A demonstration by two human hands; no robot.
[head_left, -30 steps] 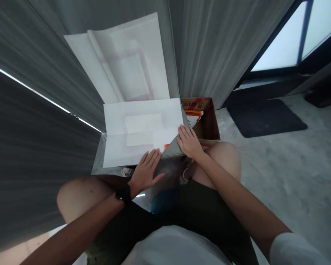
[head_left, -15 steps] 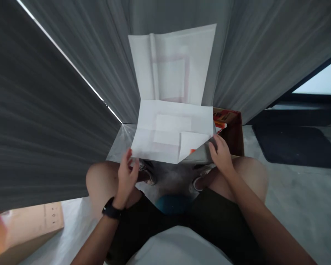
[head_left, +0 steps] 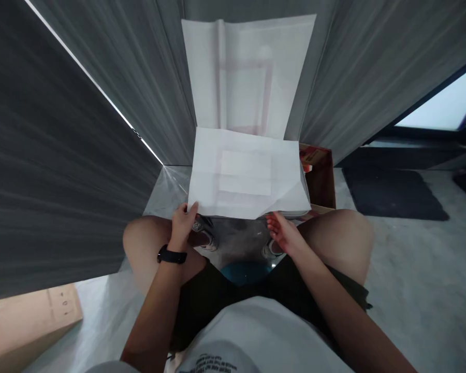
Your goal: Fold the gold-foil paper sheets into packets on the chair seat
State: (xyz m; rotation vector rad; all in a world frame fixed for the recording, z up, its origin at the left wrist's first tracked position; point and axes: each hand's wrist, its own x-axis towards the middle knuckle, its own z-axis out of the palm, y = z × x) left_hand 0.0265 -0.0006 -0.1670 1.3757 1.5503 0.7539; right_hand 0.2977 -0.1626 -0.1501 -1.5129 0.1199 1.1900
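Note:
A large white paper sheet (head_left: 244, 173) lies over a surface before my knees, with a faint rectangle showing through it. Behind it a second white sheet (head_left: 244, 77) stands up against the grey panel, creased near its left side. My left hand (head_left: 183, 220) pinches the front-left corner of the lower sheet, thumb on top. At the front edge, right of centre, my right hand (head_left: 283, 230) has curled fingers, with thumb and index at the paper's edge. The front-right part of that sheet is bent along a diagonal crease.
An open cardboard box (head_left: 321, 178) stands just right of the sheets. Grey panels (head_left: 81, 181) rise on the left and ahead. A dark mat (head_left: 392, 191) lies on the right floor, and another carton (head_left: 34, 321) sits at lower left.
The lower sheet's folded-over front-right corner has come down flatter. My right hand has moved left from the right side to the front edge, and my left hand has closed on the corner.

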